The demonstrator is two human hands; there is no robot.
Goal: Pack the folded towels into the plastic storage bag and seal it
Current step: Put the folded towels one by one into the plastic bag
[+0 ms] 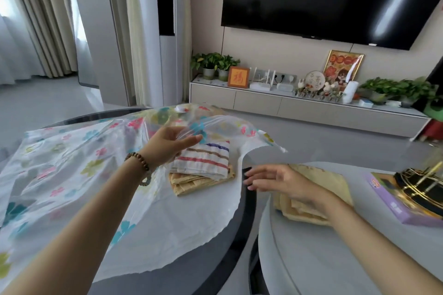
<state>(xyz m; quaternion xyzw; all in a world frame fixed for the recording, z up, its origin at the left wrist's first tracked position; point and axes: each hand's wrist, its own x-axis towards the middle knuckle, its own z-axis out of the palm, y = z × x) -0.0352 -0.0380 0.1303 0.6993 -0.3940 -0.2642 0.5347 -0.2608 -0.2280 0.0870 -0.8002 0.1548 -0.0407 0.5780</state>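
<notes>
The plastic storage bag (72,175), clear with pink, blue and green flower prints, lies spread over the dark round counter (239,235). The left hand (167,143) lifts its upper sheet, grip pinched on the film, holding the mouth open. Inside lie a white towel with coloured stripes (203,160) on a folded tan towel (191,185). The right hand (280,182) hovers with grip apart over another tan folded towel (323,189) on the neighbouring pale counter (323,258).
</notes>
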